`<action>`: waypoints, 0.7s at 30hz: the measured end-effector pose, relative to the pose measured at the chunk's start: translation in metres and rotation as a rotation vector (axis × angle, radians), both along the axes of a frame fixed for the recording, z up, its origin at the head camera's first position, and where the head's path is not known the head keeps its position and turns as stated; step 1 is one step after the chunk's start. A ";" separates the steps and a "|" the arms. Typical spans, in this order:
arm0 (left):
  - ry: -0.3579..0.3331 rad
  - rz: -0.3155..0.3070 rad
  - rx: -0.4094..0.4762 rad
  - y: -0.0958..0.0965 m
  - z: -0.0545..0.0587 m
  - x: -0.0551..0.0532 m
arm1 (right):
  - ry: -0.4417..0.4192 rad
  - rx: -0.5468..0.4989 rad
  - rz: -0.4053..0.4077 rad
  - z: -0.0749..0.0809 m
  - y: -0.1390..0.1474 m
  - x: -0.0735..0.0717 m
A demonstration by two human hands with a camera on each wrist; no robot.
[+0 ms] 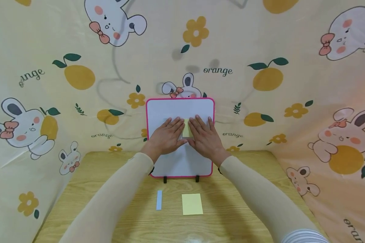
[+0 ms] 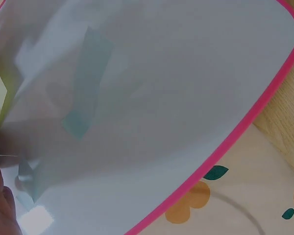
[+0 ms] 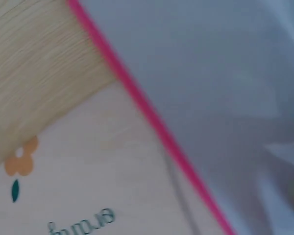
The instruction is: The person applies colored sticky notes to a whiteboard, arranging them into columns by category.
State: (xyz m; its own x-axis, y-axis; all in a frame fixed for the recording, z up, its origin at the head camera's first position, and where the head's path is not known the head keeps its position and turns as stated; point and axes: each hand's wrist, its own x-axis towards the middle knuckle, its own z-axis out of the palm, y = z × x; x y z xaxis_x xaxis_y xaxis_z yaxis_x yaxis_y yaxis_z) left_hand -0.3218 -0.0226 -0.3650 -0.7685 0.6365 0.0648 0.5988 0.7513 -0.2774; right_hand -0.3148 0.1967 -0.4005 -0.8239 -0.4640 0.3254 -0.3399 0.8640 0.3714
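At the centre of the frame, a pink-rimmed whiteboard (image 1: 180, 162) stands on black feet (image 1: 165, 180), a narrow footing that seems to call for a light, straight push rather than a shove. Below it, just left of centre, a pale blue paper strip (image 1: 159, 200) lies on the wood-grain worktop (image 1: 139, 222). The left hand (image 1: 167, 135), fingers straight and gripping nothing, lies flat over the left edge of a yellow sticky note (image 1: 186, 130) at mid-board. For a firm bond, pressure would best go to whichever edge carries the adhesive, hidden here, smoothing from the middle outward. At lower centre, a second yellow note (image 1: 192, 204) lies on the worktop. Above and to its right, the right hand (image 1: 205, 136), likewise straight-fingered and gripping nothing, covers the mid-board note's right edge; matched force from both sides should keep paper and board from shifting.
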 end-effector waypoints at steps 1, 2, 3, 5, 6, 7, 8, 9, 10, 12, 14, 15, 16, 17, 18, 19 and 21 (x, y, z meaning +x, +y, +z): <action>-0.002 -0.003 0.001 0.000 0.001 0.000 | 0.002 -0.008 -0.014 -0.001 0.003 0.001; -0.004 -0.004 -0.001 0.001 0.001 0.001 | 0.003 -0.019 -0.027 -0.001 0.006 0.002; -0.005 -0.005 -0.004 0.001 0.002 0.001 | 0.006 -0.030 -0.039 -0.002 0.009 0.003; -0.005 -0.003 -0.011 0.002 0.002 0.001 | 0.017 -0.047 -0.060 -0.004 0.014 0.004; -0.003 0.000 -0.017 0.002 0.001 0.001 | 0.024 -0.053 -0.067 -0.005 0.016 0.004; 0.002 0.002 -0.024 0.003 0.001 0.001 | 0.027 -0.059 -0.075 -0.006 0.018 0.005; 0.006 0.003 -0.028 0.005 0.001 0.001 | 0.030 -0.064 -0.080 -0.007 0.019 0.006; 0.014 0.002 -0.029 0.006 0.000 0.001 | 0.035 -0.060 -0.085 -0.008 0.020 0.006; 0.024 -0.001 -0.030 0.007 0.000 0.001 | 0.032 -0.059 -0.090 -0.008 0.020 0.007; 0.044 -0.011 -0.029 0.008 -0.001 0.001 | 0.025 -0.058 -0.095 -0.008 0.020 0.007; 0.061 -0.021 -0.028 0.009 -0.002 0.000 | 0.014 -0.057 -0.097 -0.008 0.018 0.008; 0.068 -0.026 -0.030 0.010 -0.003 0.000 | 0.011 -0.057 -0.096 -0.008 0.017 0.009; 0.073 -0.029 -0.035 0.010 -0.003 0.000 | 0.007 -0.054 -0.092 -0.010 0.016 0.009; 0.075 -0.029 -0.042 0.010 -0.004 -0.001 | 0.007 -0.045 -0.084 -0.012 0.016 0.010; 0.074 -0.027 -0.051 0.009 -0.005 -0.001 | 0.005 -0.037 -0.071 -0.014 0.017 0.012; 0.072 -0.025 -0.060 0.009 -0.005 -0.001 | 0.003 -0.031 -0.056 -0.017 0.018 0.013; 0.070 -0.025 -0.077 0.008 -0.007 -0.002 | 0.003 -0.003 -0.034 -0.025 0.022 0.018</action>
